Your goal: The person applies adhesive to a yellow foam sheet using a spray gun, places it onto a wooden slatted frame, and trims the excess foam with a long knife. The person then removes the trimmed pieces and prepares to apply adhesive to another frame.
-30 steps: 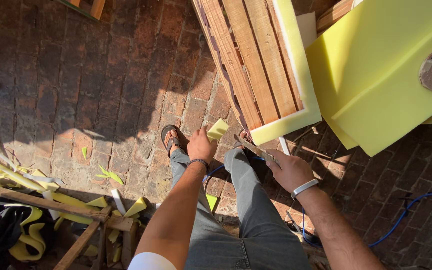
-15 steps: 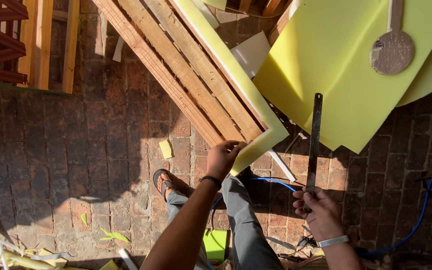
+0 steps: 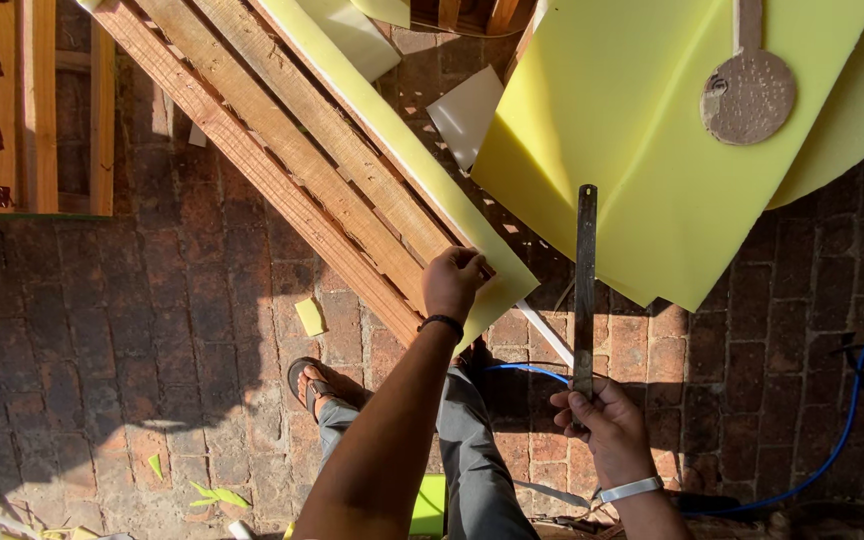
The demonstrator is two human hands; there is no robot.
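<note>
Brick paving (image 3: 102, 330) runs under a slatted wooden frame (image 3: 282, 150) edged with a yellow foam strip (image 3: 402, 150). Left hand (image 3: 455, 283), arm stretched forward, is clenched on the frame's near corner, seemingly steadying it. Right hand (image 3: 597, 425), drawn in near the knee, grips a long dark metal ruler (image 3: 585, 285) by its lower end, tip upright toward a yellow foam sheet (image 3: 632, 130); laying it flat calls for a straight edge
</note>
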